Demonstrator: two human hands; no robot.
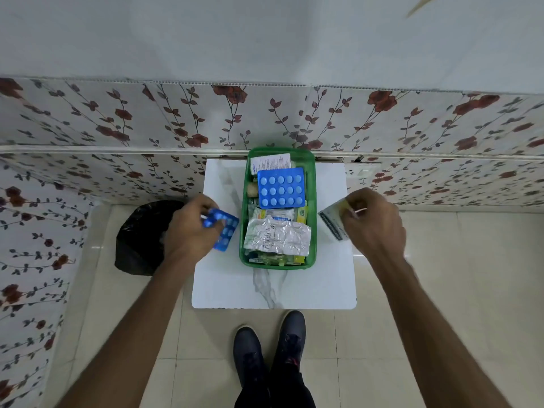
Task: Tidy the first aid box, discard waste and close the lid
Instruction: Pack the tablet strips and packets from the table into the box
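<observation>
An open green first aid box (311, 201) stands on a small white marble-look table (273, 290). Inside lie a blue blister pack (281, 188), a crumpled silver foil strip (276, 238), a white leaflet (272, 163) and other medicine packets. My left hand (188, 228) is left of the box, shut on a second blue blister pack (225, 234). On the right of the box, my right hand (372, 222) grips a small white and yellow medicine carton (332, 222). No lid is in view.
A bin lined with a black bag (141, 240) stands on the tiled floor left of the table. A floral-patterned wall (117, 122) runs behind the table and along the left. My dark shoes (270, 348) are at the table's near edge.
</observation>
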